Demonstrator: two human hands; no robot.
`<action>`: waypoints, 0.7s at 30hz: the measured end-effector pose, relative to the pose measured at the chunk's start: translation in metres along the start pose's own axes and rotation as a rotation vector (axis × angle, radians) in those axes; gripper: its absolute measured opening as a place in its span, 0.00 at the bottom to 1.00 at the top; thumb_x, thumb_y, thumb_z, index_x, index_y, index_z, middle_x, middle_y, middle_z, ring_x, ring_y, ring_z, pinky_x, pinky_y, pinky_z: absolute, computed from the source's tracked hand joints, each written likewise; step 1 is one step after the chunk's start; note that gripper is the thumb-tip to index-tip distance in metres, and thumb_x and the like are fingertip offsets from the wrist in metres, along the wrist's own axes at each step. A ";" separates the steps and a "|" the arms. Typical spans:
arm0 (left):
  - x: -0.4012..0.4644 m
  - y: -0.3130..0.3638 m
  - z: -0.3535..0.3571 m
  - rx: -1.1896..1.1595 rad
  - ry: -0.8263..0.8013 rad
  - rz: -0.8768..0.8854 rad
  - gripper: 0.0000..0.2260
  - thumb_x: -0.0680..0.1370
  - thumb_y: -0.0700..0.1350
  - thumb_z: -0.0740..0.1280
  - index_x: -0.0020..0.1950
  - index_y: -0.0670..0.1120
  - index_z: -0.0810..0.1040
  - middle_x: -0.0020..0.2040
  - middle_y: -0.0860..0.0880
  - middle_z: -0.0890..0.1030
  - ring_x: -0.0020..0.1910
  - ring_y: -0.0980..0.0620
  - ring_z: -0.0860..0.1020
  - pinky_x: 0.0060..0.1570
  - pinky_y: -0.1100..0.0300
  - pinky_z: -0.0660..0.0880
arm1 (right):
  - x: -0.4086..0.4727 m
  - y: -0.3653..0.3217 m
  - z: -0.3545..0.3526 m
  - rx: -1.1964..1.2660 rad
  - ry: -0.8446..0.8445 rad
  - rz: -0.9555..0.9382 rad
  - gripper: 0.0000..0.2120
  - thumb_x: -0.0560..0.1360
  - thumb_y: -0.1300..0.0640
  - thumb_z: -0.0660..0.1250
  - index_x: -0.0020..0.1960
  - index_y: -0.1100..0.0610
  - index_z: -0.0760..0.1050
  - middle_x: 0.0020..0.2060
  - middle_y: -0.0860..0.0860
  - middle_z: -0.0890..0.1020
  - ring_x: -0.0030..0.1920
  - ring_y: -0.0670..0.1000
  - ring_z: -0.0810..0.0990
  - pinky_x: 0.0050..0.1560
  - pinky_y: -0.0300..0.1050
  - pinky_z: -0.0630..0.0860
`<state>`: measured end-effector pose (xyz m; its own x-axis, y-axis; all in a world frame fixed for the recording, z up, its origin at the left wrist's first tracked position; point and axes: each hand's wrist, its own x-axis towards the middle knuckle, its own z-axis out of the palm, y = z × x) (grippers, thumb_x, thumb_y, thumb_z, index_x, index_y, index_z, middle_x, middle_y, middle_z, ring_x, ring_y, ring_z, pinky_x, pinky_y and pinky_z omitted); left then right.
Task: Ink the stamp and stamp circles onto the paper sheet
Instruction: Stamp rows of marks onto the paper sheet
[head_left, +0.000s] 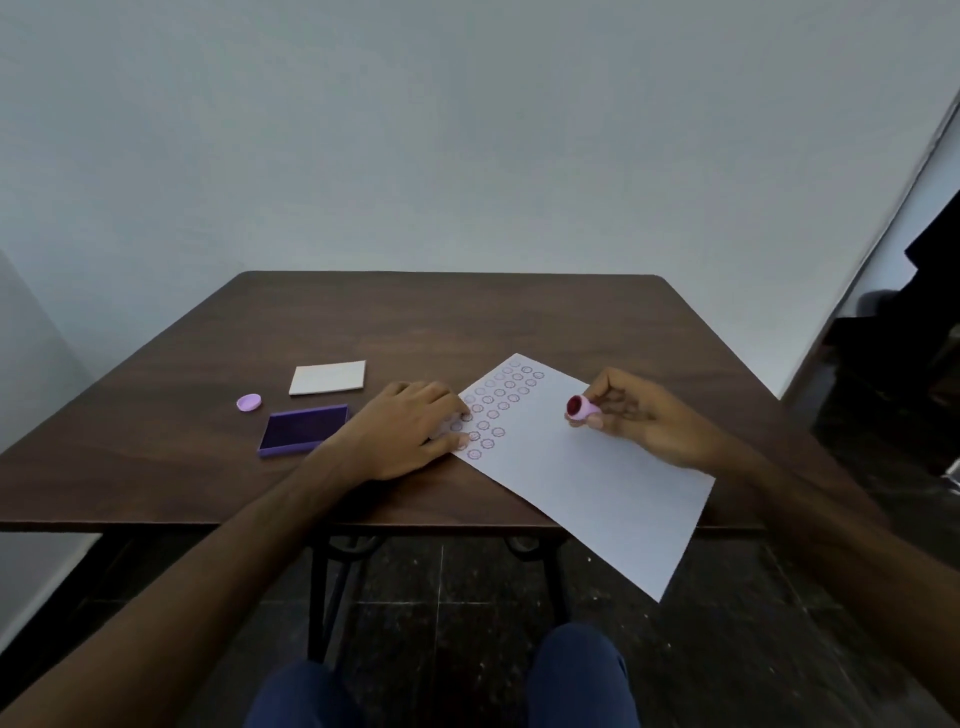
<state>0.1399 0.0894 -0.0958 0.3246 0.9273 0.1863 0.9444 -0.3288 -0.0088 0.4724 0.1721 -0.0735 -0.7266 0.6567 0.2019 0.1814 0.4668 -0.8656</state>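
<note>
The right hand (641, 418) pinched the small pink stamp (583, 407) between thumb and fingertips, its red inked face turned toward the left, held just above the paper sheet (582, 483). The left hand (402, 428) lay flat with fingers spread, holding nothing, its fingertips pressing the sheet's left edge among rows of stamped circles (496, 405). Left of that hand on the dark table (467, 322) sat the open purple ink pad (304, 430), a white lid (328, 378) and a lilac cap (249, 402).
</note>
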 end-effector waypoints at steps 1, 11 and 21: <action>-0.002 0.002 -0.001 0.017 0.018 0.016 0.22 0.80 0.65 0.51 0.67 0.57 0.70 0.66 0.55 0.73 0.64 0.55 0.72 0.66 0.53 0.65 | 0.002 -0.003 0.002 0.054 0.002 -0.002 0.07 0.76 0.59 0.71 0.52 0.59 0.75 0.52 0.55 0.85 0.54 0.55 0.85 0.55 0.44 0.79; 0.017 0.005 0.000 -0.214 0.051 -0.003 0.23 0.81 0.61 0.55 0.74 0.54 0.65 0.75 0.54 0.68 0.72 0.54 0.67 0.70 0.51 0.65 | 0.044 -0.026 0.028 0.545 0.008 0.125 0.09 0.78 0.62 0.68 0.57 0.62 0.76 0.43 0.56 0.82 0.39 0.51 0.78 0.45 0.43 0.81; 0.023 -0.002 0.021 -0.246 0.005 0.001 0.24 0.82 0.60 0.56 0.77 0.54 0.65 0.78 0.53 0.65 0.76 0.57 0.61 0.75 0.52 0.58 | 0.066 -0.019 0.060 -0.107 0.023 0.092 0.03 0.73 0.57 0.73 0.46 0.53 0.82 0.35 0.54 0.81 0.29 0.47 0.75 0.31 0.43 0.73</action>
<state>0.1468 0.1148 -0.1126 0.3244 0.9264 0.1912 0.9025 -0.3636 0.2308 0.3816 0.1710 -0.0717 -0.6887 0.7124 0.1348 0.3175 0.4634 -0.8273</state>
